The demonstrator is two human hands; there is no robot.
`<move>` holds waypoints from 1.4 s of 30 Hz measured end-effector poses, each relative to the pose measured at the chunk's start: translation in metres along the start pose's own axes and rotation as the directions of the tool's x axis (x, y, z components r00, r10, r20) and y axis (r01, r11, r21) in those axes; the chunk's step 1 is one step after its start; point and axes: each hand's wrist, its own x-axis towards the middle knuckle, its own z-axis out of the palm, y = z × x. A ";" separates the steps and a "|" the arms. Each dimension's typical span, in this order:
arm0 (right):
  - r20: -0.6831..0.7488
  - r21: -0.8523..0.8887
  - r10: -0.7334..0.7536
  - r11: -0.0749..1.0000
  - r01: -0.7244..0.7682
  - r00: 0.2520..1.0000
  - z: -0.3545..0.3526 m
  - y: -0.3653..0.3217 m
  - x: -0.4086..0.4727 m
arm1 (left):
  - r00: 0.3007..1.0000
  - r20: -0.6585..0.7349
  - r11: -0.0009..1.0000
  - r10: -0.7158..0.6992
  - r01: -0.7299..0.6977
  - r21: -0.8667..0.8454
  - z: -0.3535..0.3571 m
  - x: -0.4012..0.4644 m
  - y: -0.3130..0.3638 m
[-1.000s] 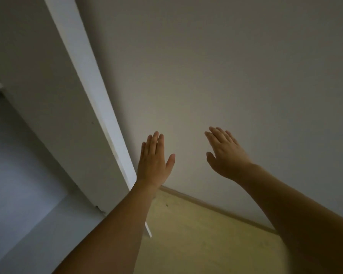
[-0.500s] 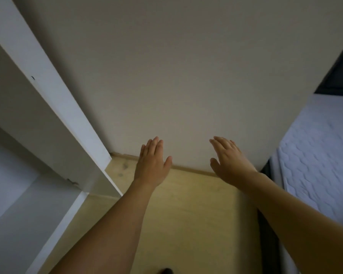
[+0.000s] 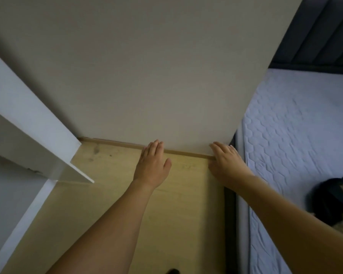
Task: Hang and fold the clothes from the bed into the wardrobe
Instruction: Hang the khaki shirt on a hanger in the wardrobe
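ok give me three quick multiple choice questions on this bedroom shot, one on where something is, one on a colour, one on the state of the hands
1. Where does the dark bundle of clothes lie?
A. on the pale quilted mattress
B. on the light wooden floor
C. in the white wardrobe

2. What colour is the bed's headboard?
A. white
B. dark grey
C. yellow

3. How are the left hand and the right hand?
A. both gripping a hanger
B. both in fists
C. both open, holding nothing

Answers: 1 A, the bundle sits on the mattress at the right edge. 2 B, its dark panels rise behind the mattress. 3 C, the fingers are straight and nothing is in them.
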 end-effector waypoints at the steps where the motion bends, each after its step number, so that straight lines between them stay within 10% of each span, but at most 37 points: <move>1: -0.001 0.001 0.009 1.000 -0.009 1.000 -0.002 0.015 -0.006 | 1.000 0.019 1.000 0.011 -0.011 -0.001 0.006 0.001 0.016; 42: 0.235 -0.054 0.310 0.950 -0.306 0.921 -0.026 0.769 -0.318 | 0.905 0.394 0.960 -0.161 0.235 -0.149 0.366 -0.110 0.668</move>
